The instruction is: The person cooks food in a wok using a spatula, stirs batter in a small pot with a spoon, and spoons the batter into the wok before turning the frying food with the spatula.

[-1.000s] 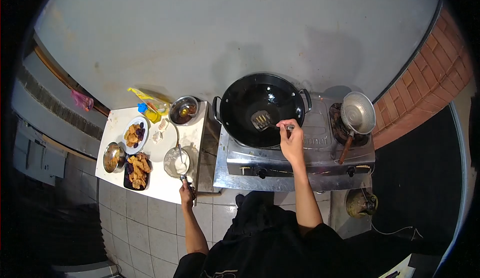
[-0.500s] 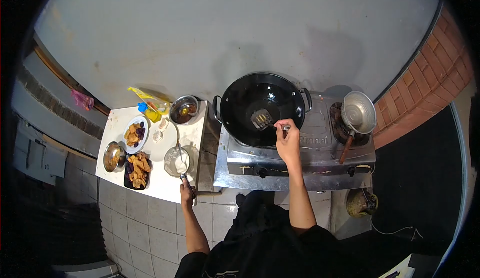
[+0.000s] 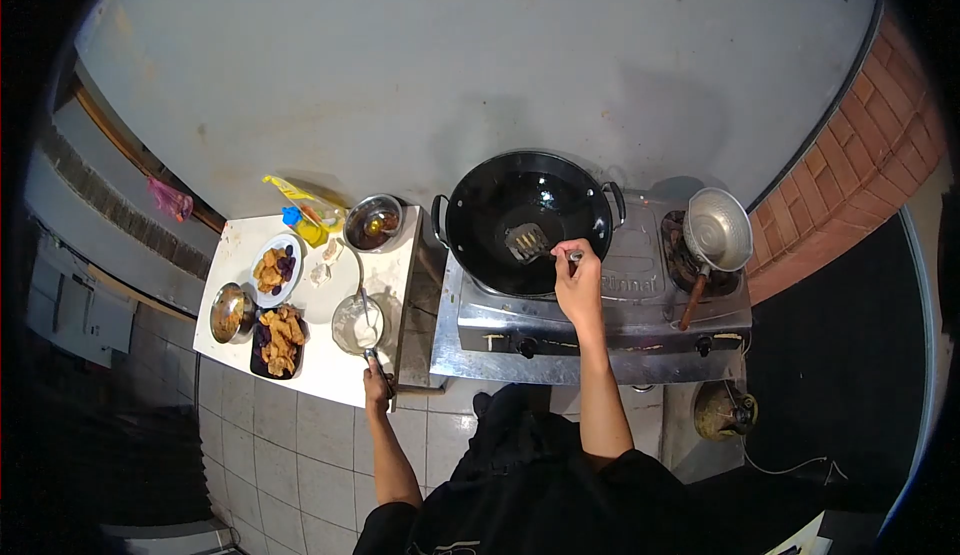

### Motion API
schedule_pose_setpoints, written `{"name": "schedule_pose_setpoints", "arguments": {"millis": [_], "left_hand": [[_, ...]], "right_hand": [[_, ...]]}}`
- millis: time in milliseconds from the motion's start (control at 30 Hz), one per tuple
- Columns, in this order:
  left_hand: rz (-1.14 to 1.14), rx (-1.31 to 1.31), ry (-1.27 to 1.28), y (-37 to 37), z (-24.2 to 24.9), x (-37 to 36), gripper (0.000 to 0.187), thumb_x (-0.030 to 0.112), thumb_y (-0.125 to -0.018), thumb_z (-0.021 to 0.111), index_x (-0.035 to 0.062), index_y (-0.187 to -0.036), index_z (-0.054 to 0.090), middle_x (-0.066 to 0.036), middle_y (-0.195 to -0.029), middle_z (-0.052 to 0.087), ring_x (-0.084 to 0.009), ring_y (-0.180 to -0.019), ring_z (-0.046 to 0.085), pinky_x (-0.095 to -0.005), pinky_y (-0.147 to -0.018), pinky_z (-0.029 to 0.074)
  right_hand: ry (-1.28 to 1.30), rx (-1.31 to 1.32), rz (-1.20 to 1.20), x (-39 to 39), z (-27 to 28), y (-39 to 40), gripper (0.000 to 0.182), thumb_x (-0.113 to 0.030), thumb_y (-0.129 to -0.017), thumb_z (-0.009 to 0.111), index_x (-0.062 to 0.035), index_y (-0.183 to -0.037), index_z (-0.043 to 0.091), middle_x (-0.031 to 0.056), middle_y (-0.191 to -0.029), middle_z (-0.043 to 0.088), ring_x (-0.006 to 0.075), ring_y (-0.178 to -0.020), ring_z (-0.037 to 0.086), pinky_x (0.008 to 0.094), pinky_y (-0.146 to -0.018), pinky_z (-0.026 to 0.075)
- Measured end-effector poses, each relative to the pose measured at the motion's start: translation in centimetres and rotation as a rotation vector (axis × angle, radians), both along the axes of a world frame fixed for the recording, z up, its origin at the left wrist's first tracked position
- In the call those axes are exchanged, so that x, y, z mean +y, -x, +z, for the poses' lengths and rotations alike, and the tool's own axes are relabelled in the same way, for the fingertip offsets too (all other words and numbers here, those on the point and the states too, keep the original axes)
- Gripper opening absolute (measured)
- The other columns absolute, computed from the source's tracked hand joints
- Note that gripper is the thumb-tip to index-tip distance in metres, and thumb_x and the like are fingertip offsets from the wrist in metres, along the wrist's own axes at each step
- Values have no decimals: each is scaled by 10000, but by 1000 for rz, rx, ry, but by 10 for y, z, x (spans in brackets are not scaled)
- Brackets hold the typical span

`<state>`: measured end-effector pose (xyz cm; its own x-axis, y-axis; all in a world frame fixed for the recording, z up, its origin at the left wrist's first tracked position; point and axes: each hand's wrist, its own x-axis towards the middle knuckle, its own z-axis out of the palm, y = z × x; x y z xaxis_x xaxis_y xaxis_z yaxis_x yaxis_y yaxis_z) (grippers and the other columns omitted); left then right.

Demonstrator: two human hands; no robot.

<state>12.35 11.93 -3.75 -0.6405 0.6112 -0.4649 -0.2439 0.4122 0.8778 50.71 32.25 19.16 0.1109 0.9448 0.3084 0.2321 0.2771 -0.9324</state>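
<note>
Spatula (image 3: pixel 524 243) sat inside the wok (image 3: pixel 500 187), slanting lengthwise to its near-right rim, where your right hand (image 3: pixel 580 287), the nearer, clasped it, while your left hand (image 3: pixel 377 389) gripped a saucepan (image 3: pixel 343 329) left of the wok.

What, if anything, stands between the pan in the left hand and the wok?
No loose object shows between the pan and the wok: only the gap between table and stove, then the wok's left handle. The spatula in the right hand is inside the wok.
</note>
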Motion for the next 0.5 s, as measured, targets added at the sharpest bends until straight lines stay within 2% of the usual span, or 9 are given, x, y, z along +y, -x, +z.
{"name": "schedule_pose_setpoints", "arguments": {"millis": [167, 333, 500], "left_hand": [[-52, -44, -14, -3, 13, -1, 483, 559, -930, 433, 82, -910, 364, -60, -599, 461, -157, -419, 477, -286, -350, 380], [-42, -72, 2, 1, 6, 1, 495, 577, -924, 423, 87, -915, 354, -58, -591, 449, -156, -411, 470, -284, -337, 369], [-49, -52, -15, 2, 2, 0, 494, 578, -930, 407, 87, -909, 361, -57, -583, 458, -145, -407, 460, -278, -338, 360]], "right_hand": [[-38, 15, -19, 0, -4, 2, 28, 4, -865, 568, 28, -875, 557, 134, -744, 605, 180, -674, 581, 309, -634, 453], [-84, 44, -31, 9, -14, 1, 39, -17, -864, 581, 20, -859, 572, 120, -701, 600, 179, -639, 571, 320, -615, 451], [18, 43, -59, 9, 5, 0, 92, -76, -878, 599, 8, -840, 592, 83, -638, 581, 138, -566, 539, 303, -547, 423]]}}
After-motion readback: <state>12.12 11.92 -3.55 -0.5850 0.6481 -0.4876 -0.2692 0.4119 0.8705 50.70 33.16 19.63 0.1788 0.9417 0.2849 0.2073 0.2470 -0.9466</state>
